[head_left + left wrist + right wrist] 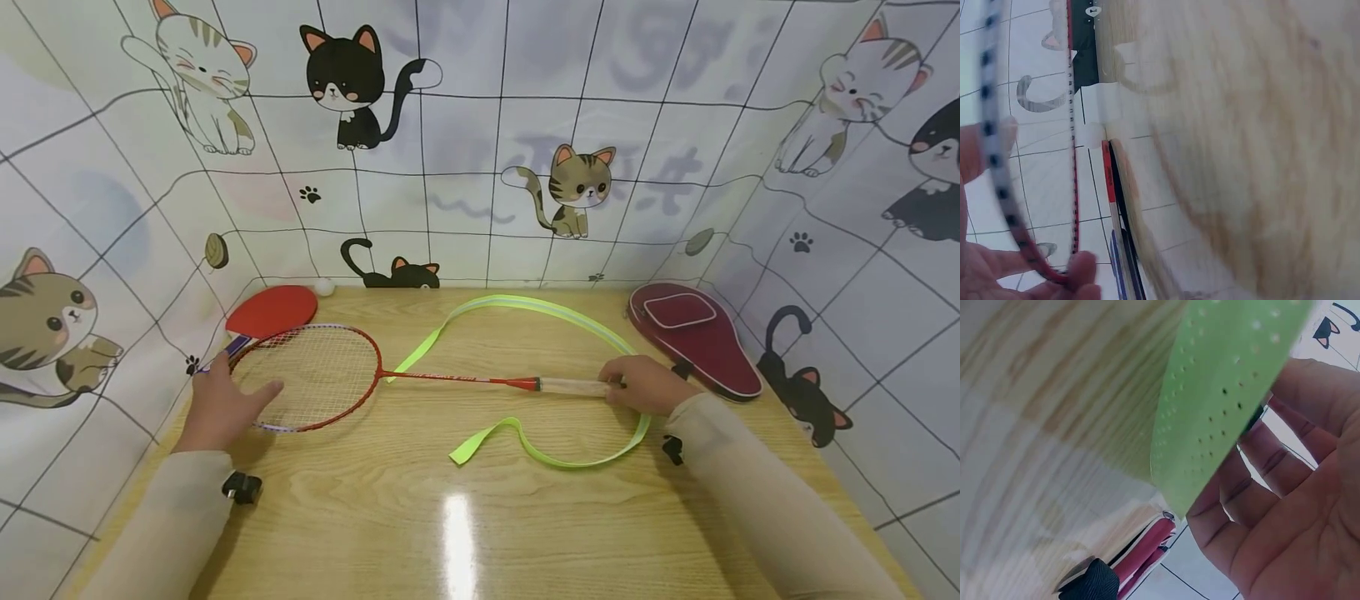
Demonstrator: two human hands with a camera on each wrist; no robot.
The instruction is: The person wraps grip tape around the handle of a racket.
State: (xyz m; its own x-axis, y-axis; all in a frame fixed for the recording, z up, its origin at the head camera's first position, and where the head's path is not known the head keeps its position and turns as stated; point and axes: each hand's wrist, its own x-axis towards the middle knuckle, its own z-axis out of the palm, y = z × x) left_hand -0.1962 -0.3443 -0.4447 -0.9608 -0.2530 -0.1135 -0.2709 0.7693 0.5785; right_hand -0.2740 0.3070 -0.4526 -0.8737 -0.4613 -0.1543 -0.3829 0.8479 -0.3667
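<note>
A red badminton racket (450, 379) lies level across the head view, its strung head on the left. My right hand (648, 385) pinches the end of its pale handle (570, 387) between thumb and fingers. In the right wrist view the perforated grip (1219, 406) looks light green and passes in front of the fingers (1254, 494). At the far side of the racket head, my left hand (221, 408) has its thumb spread over the strings. In the left wrist view the frame's rim (997, 150) runs close past the hand, fingertips (1082, 269) right at its lower end.
Behind the racket head lies a red table tennis paddle (273, 310), with a white ball (324, 287) beside it. A dark red paddle case (693, 333) sits back right. A neon yellow-green strap (555, 310) curves on the wooden table (337, 517). Cat-printed walls (465, 200) enclose it.
</note>
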